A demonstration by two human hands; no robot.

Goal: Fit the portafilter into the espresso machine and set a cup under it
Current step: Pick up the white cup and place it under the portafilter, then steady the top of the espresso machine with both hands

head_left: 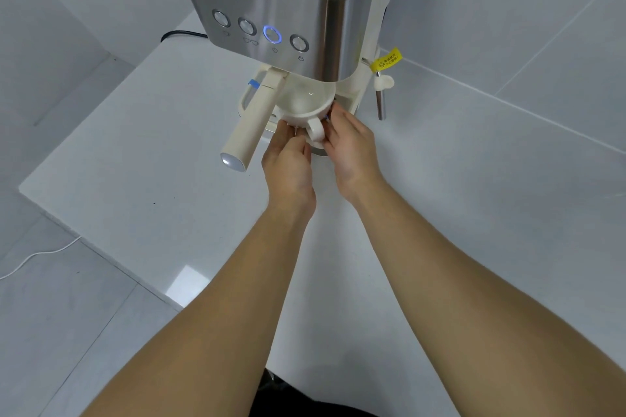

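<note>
A steel and cream espresso machine (271, 0) stands on a white counter (142, 159). Its portafilter is fitted under the front; the cream handle (252, 122) slants out toward the lower left. A white cup (305, 105) sits under the machine's front, over the drip tray, with its handle facing me. My left hand (288, 162) touches the cup's left side near the base. My right hand (349, 142) holds its right side, fingers by the rim. The cup's underside and the portafilter basket are hidden.
A steam wand (381, 98) with a yellow tag hangs at the machine's right side. One button (272, 34) glows blue among several. A black cable (183, 34) runs behind the machine on the left. The counter edge drops off at left; a white cord lies on the floor.
</note>
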